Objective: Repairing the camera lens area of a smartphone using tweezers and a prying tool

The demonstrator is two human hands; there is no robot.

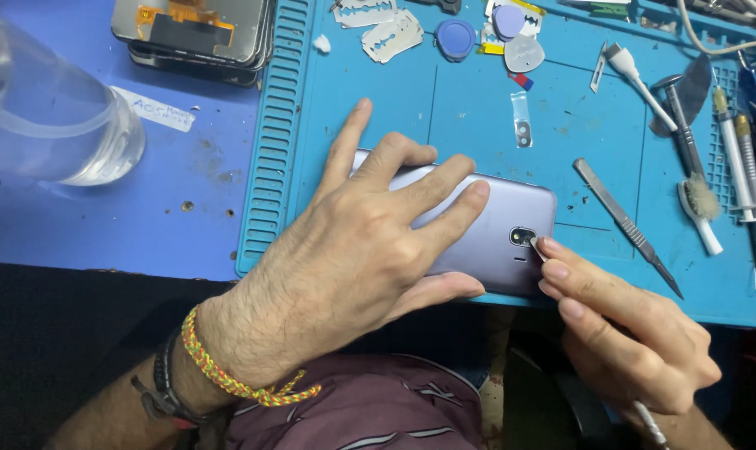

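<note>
one phone (494, 225), two razor blades (392, 35), three picks (523, 52), one scalpel (628, 225), two syringes (732, 150).

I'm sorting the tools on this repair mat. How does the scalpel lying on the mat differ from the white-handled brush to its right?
The scalpel is slim grey metal ending in a pointed blade; the brush has a white plastic handle ending in a tuft of pale bristles. The scalpel lies diagonally, blade toward the mat's near edge; the brush lies more upright, bristles away from that edge. Both rest flat on the mat, untouched by either hand.

Left hand (369, 242) pins phone (503, 229); right hand (636, 333) pokes camera lens (523, 237) with tool (538, 249)
</note>
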